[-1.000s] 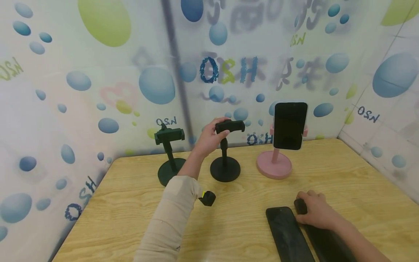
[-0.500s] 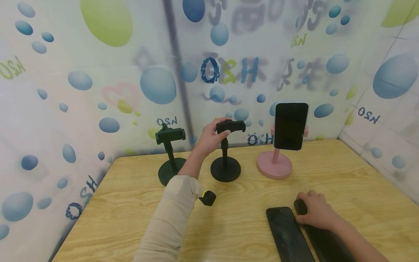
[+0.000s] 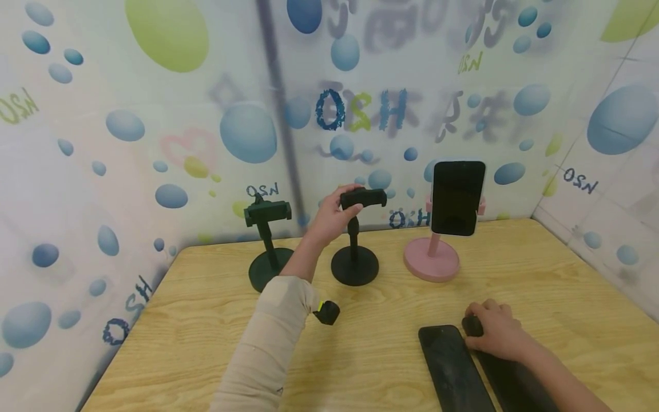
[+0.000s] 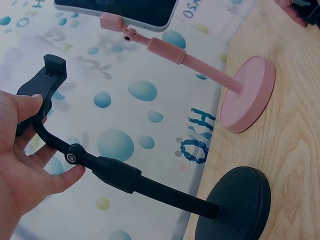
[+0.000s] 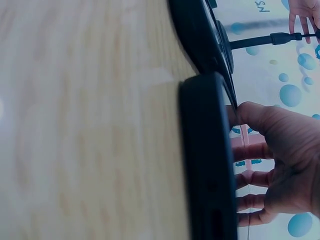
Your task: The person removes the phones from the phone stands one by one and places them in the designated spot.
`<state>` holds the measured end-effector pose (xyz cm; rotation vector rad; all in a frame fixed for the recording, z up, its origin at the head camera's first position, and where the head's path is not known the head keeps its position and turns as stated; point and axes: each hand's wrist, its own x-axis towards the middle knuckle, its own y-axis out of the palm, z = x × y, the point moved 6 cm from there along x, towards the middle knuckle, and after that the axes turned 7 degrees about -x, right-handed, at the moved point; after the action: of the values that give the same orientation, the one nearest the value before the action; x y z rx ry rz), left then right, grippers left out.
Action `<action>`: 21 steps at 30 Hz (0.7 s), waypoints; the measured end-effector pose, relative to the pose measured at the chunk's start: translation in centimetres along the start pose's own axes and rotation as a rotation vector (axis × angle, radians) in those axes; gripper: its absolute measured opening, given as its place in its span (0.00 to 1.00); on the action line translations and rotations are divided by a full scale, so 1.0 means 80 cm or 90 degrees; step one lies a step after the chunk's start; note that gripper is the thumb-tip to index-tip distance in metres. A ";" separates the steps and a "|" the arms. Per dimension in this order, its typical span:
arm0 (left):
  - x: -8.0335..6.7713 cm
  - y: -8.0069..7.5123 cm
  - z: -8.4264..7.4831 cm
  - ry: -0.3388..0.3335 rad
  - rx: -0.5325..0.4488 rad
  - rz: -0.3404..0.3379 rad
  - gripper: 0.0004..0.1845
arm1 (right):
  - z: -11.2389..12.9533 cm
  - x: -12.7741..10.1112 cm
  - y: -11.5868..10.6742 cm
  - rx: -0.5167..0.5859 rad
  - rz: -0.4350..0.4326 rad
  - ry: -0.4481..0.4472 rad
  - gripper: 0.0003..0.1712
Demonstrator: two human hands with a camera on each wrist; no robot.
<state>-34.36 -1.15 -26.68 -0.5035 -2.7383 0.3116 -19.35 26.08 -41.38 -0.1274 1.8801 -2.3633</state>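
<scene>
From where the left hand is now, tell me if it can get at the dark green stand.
Probably yes. The left hand grips the black stand's clamp, and the dark green stand sits just to its left on the table with nothing between them. It would have to let go first.

The person's left arm wears a beige long sleeve [image 3: 268,343] ending short of the wrist. A small black camera [image 3: 326,312] with a yellow-green mark sits just beside that sleeve's cuff. The right forearm [image 3: 561,372] is bare.

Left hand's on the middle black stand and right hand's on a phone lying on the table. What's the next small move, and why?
Probably lift the phone under the right hand toward the black stand: the left hand holds its empty clamp, while the pink stand already carries a phone.
</scene>
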 end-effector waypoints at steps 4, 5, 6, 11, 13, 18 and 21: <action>0.001 0.001 0.000 0.003 -0.015 -0.003 0.20 | 0.000 0.000 0.000 -0.003 0.002 -0.005 0.25; 0.002 0.001 0.000 0.006 -0.018 -0.004 0.20 | 0.000 0.000 0.000 -0.004 0.004 -0.006 0.25; 0.002 0.001 0.000 0.009 -0.022 -0.005 0.20 | 0.000 0.000 0.000 -0.005 0.006 -0.009 0.25; 0.003 0.000 0.000 0.015 -0.042 -0.010 0.21 | 0.002 0.002 -0.002 -0.019 0.023 -0.016 0.25; 0.003 0.000 -0.001 0.009 -0.047 -0.008 0.23 | 0.002 0.003 -0.003 -0.030 0.034 -0.014 0.26; -0.002 0.001 -0.016 0.000 -0.064 0.005 0.26 | 0.003 0.004 -0.005 -0.048 0.056 -0.005 0.27; -0.012 0.002 -0.038 0.028 -0.066 -0.013 0.27 | 0.001 0.004 -0.006 -0.050 0.060 -0.005 0.27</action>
<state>-32.37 -0.87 -24.19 -0.5024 -2.7250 0.1519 -19.70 26.04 -40.92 -0.0539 1.9306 -2.2265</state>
